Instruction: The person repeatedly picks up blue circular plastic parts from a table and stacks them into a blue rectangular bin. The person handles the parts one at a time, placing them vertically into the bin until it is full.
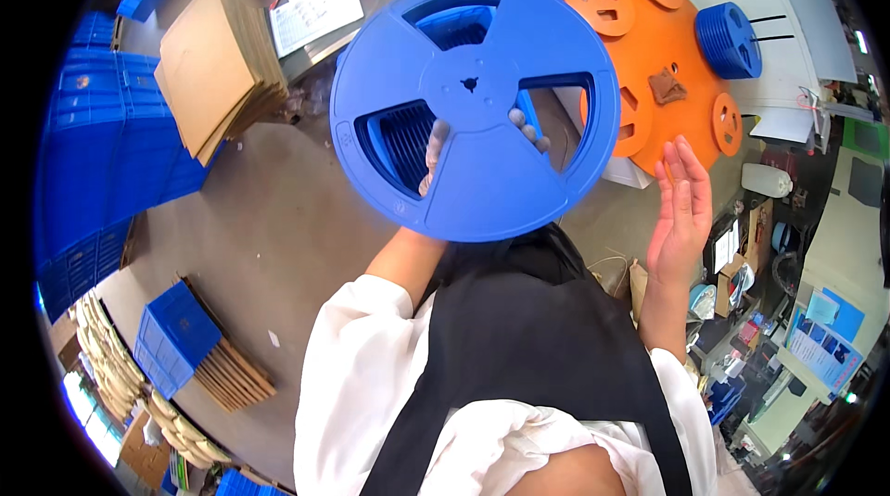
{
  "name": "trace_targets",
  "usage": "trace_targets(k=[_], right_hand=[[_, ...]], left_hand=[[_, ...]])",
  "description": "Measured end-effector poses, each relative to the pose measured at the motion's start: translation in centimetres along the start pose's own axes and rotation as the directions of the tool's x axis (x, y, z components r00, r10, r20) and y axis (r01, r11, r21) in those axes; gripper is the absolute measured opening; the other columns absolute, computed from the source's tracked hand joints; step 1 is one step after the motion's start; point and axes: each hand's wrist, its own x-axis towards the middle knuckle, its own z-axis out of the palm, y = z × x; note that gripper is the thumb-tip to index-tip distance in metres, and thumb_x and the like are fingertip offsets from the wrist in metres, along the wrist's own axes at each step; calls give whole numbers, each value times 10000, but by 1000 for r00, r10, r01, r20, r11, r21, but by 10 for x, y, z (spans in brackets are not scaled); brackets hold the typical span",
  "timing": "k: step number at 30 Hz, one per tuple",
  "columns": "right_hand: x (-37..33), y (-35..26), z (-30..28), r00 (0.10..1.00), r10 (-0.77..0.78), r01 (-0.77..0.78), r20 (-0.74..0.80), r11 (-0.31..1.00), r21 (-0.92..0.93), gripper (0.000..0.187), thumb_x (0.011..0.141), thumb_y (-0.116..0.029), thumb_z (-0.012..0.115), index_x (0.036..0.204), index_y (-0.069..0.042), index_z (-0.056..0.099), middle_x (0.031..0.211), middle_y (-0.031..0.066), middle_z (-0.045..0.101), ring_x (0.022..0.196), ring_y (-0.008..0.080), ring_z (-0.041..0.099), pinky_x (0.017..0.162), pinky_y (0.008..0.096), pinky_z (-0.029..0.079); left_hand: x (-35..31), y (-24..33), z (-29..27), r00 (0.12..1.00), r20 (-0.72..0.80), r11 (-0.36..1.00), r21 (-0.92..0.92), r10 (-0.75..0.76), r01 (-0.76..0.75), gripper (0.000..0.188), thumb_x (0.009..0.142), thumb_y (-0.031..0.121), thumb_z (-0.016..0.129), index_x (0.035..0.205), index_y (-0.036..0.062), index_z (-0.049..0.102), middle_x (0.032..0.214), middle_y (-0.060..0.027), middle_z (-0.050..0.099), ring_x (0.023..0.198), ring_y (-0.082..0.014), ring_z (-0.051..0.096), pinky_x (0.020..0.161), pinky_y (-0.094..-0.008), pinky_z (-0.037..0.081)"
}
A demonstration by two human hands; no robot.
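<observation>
Your left hand holds the big blue reel up flat in front of you, gripping it from behind; only the fingertips show through its cut-out windows, and the rest of the hand is hidden by the disc. Your right hand hangs open just beside the reel's right edge, fingers straight, touching nothing. Behind the reel, orange reels lie spread on the table, with a stack of small blue reels on them. Blue crates stand stacked to your left; what they hold cannot be seen. Beside them rests a pile of cardboard sheets.
</observation>
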Motion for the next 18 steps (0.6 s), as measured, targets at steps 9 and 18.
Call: trace_targets(k=[9, 18], right_hand=[[-4, 75, -15, 914, 397, -395, 89, 918, -32, 316, 985, -153, 531, 1254, 11, 562, 1329, 111, 556, 1223, 202, 535, 1020, 345, 429], [-52, 149, -5, 614, 786, -778, 71, 618, -110, 310, 980, -165, 537, 1233, 10, 578, 1202, 81, 614, 1123, 172, 580, 943, 301, 459]], left_hand=[[-70, 81, -17, 795, -566, 917, 398, 218, 32, 623, 850, 360, 670, 1315, -2, 469, 1184, -167, 616, 1134, -324, 595, 1061, -465, 430], [-115, 180, -138, 444, -636, 603, 763, 631, 236, 496, 802, 145, 731, 1235, 164, 491, 973, -50, 616, 835, -215, 647, 725, -361, 576]])
